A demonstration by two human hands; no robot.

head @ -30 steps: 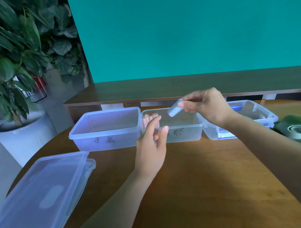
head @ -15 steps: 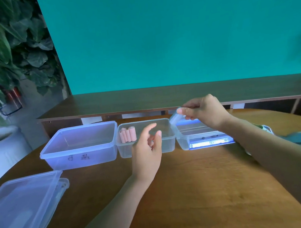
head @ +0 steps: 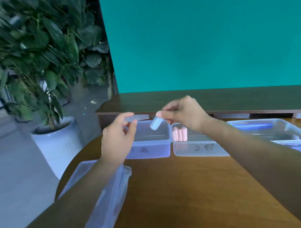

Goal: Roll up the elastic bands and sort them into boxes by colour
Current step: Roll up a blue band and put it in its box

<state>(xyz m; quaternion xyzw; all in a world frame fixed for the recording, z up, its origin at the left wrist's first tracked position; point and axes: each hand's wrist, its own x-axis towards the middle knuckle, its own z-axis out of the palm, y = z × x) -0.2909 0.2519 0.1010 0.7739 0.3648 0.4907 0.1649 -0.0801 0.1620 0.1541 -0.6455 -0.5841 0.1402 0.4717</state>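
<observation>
Right hand [head: 184, 115] pinching a rolled pale-blue band [head: 156, 123] by its top end, hanging over the left box [head: 149, 141]; left hand [head: 119, 136] loosely curled, holding nothing, just left of it. Sorting step: probably release into that box, well clear of the pink rolls [head: 179, 134] in the middle box [head: 198, 146].

Dim, bluish, even light, soft glare on the round brown wooden table [head: 180, 193], motion-blurred leafy green potted plant [head: 22, 52], wide-angle bending at edges
</observation>
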